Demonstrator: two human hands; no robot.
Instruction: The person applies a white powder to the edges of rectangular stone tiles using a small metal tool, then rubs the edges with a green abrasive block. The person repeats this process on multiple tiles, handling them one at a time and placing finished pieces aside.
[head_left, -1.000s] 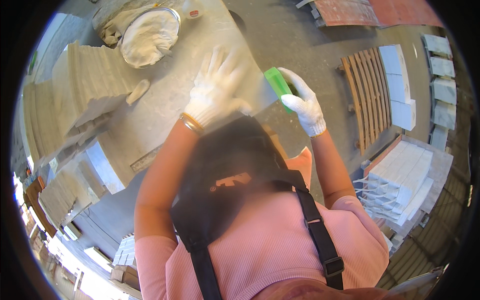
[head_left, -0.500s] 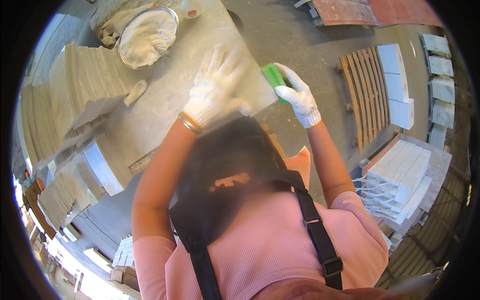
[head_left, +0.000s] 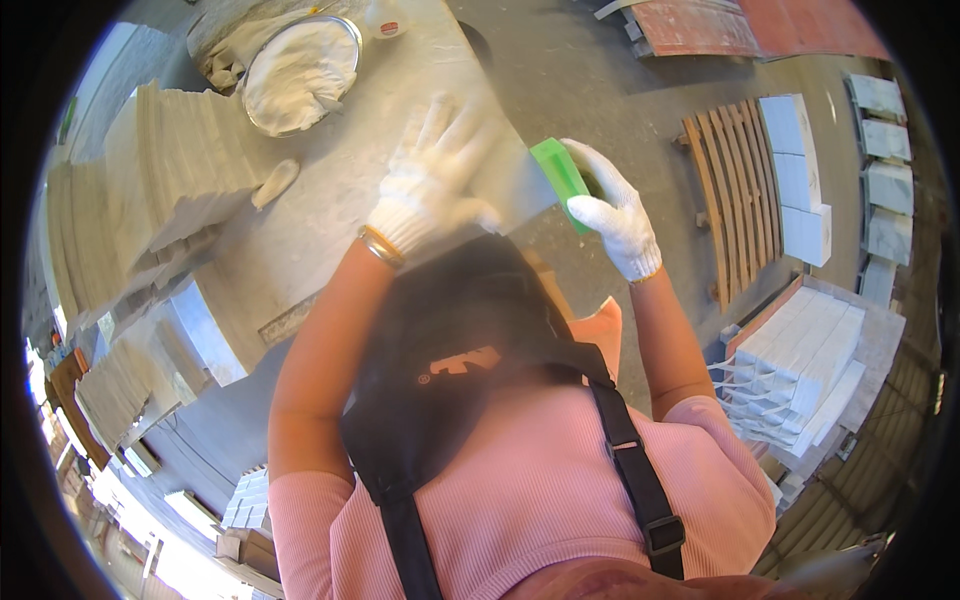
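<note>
In a white knit glove, my left hand [head_left: 428, 180] lies flat on a pale slab-like work surface [head_left: 330, 205], fingers spread, with nothing held. Its outline is slightly blurred. A metal bracelet [head_left: 381, 246] circles that wrist. My right hand [head_left: 622, 218], gloved the same way, is closed on a green rectangular block [head_left: 556, 172], thumb on the near side and fingers on the far side. The block is tilted and held just off the surface's right edge. Its underside is hidden.
A round metal bowl [head_left: 358, 45] of white powdery material stands at the far left, beside a whitish container [head_left: 383, 18]. Stacked pale slabs [head_left: 150, 180] and a small beige elongated piece [head_left: 275, 185] lie left. A wooden pallet [head_left: 735, 195] and strapped white stacks [head_left: 800, 350] stand right.
My right hand has shifted right and slightly nearer with the green block, away from the surface's edge. My left hand stays nearly in place, still flat.
</note>
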